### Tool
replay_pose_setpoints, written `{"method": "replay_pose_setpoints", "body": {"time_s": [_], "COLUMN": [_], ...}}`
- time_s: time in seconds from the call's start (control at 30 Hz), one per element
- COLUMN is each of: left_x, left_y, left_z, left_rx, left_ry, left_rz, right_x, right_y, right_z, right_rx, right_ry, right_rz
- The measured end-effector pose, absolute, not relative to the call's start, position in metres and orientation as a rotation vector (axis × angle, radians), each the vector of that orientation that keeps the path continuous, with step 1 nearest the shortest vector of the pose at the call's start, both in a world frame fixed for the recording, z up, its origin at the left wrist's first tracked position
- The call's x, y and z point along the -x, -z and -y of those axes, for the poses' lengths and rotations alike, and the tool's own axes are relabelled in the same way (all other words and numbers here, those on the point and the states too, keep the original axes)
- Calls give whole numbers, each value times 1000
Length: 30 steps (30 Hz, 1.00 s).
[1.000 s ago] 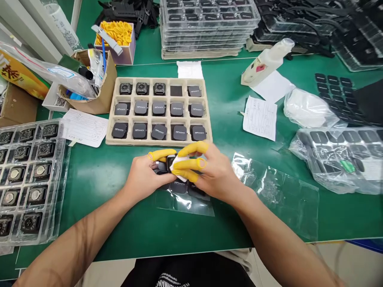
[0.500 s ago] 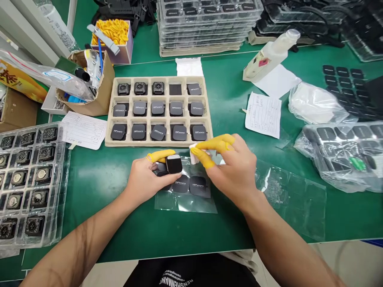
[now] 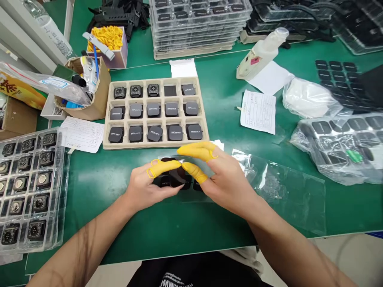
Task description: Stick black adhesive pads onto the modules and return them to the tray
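Observation:
Between the yellow-cotted index finger and bare thumb of my left hand [image 3: 143, 185] is a dark square smartwatch body [image 3: 177, 178], its glossy face tilted. My right hand [image 3: 223, 171] is beside it, yellow-cotted index finger and thumb apart. That thumb's tip meets the watch's upper edge and my left fingertip; its other fingers are hidden. A bit of white cloth or paper [image 3: 220, 144] shows behind my right hand; whether it is held I cannot tell. Under both hands lies a clear film sheet with black square stickers [image 3: 197, 186], partly covered.
Beyond my hands is a beige tray [image 3: 155, 146] of watch bodies, most topped by black squares. A clear tray [image 3: 61, 223] of watches stands left. Clear film [image 3: 299, 203], a bagged tray [image 3: 332, 159] and a white bottle [image 3: 263, 54] are right. A cardboard box [image 3: 98, 95] holds tools.
My right hand has moved left to the watch, and its finger and thumb have spread from their pinch on the white cloth. The watch is tilted differently in my left hand.

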State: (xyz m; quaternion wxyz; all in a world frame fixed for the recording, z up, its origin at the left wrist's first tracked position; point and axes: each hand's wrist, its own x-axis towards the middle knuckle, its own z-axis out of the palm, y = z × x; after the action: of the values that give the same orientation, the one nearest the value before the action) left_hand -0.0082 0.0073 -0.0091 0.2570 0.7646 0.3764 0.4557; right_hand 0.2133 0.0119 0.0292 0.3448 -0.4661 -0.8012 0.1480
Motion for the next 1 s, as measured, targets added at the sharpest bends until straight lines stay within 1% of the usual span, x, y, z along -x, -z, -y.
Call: {"method": "replay_pose_setpoints", "body": {"time_s": [0.07,0.2,0.37,0.5,0.6,0.73,0.83,1.0], "left_x": [8,8,6,6,6,5,4,3], "left_y": [9,9,7,8,10,13,14,13], "left_z": [-6,-6,-9,-9,-8,-8,-8,-6], "left_rx": [-2131,-2207,-2263,-2313,-2345,-2384,-2370,-2370], "left_ry": [-1222,-1126,-1146,-1075,-1092,-1177,-1159,-1131], "left_rz": [-976,-884,-772,-811,-835,-774,-714,-725], "right_x": [-212,-219,-224,-221,-215,-208,-206,-207], "right_y": [-26,-23,-25,-23,-22,-20,-19,-19], "right_z": [-14,-19,-21,-18,-14,-10,-11,-14], "right_rx": [1150,1091,1247,1253,1315,1353,1361,1411], "right_ry": [-531,-574,-680,-588,-483,-510,-548,-405], "right_rz": [2090,2154,2086,2165,2142,2037,1981,1971]}}
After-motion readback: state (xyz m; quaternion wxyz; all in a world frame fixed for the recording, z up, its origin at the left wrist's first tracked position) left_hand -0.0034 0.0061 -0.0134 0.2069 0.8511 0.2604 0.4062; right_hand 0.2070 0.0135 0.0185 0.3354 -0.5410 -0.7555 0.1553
